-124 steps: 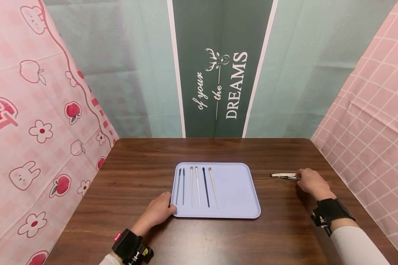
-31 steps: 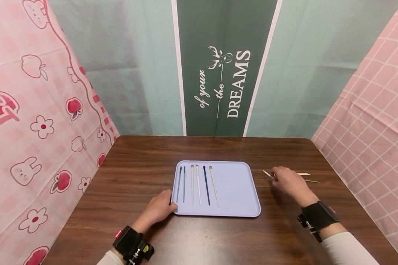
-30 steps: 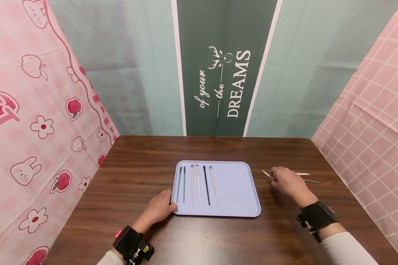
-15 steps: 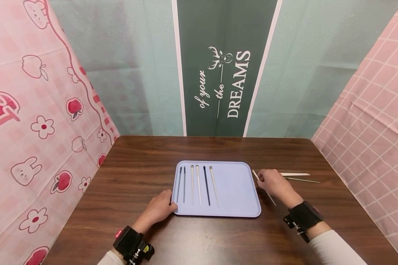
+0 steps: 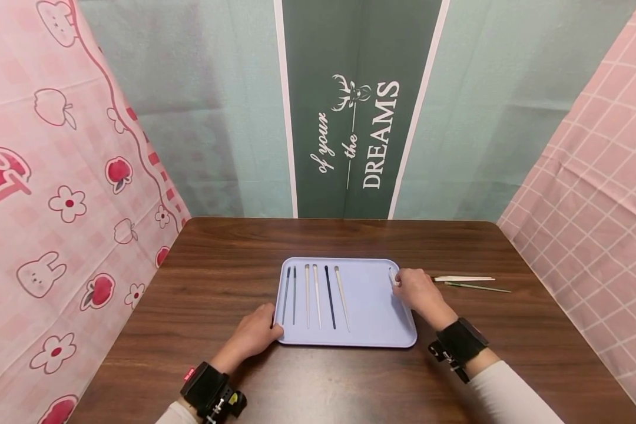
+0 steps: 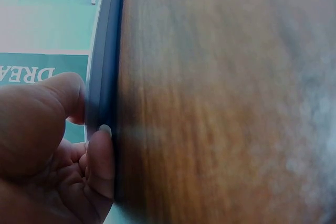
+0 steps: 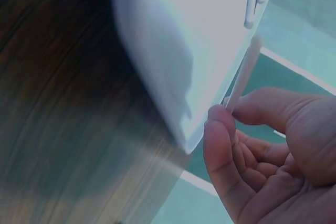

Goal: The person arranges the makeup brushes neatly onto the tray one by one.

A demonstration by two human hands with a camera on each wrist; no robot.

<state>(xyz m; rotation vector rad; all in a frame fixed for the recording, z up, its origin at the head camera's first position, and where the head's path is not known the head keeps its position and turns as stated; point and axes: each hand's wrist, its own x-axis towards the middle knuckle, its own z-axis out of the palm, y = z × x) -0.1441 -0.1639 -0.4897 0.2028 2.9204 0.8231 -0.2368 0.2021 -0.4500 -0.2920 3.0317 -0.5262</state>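
A pale lavender tray (image 5: pixel 376 333) lies on the wooden table, with several thin, tapered chopsticks (image 5: pixel 318 297) laid side by side on its left half. My left hand (image 5: pixel 254 333) grips the tray's near left corner; in the left wrist view, thumb and finger pinch its rim (image 6: pixel 102 77). Over the tray's right edge, my right hand (image 5: pixel 421 294) holds a whitish chopstick (image 7: pixel 245 74) between thumb and fingertips. Only its upper end shows in the head view; the hand hides the rest.
Right of the tray, a few more chopsticks lie on the table, cream ones (image 5: pixel 466 278) and a green one (image 5: pixel 479 288). Patterned cloths hang around the table, pink (image 5: pixel 85 235) at left, green (image 5: pixel 344 194) behind and pink checked (image 5: pixel 604 206) at right.
My right hand has picked a whitish chopstick from the bunch at right and carried it left to over the tray's right edge, turning it more upright. The left hand keeps its grip on the corner.
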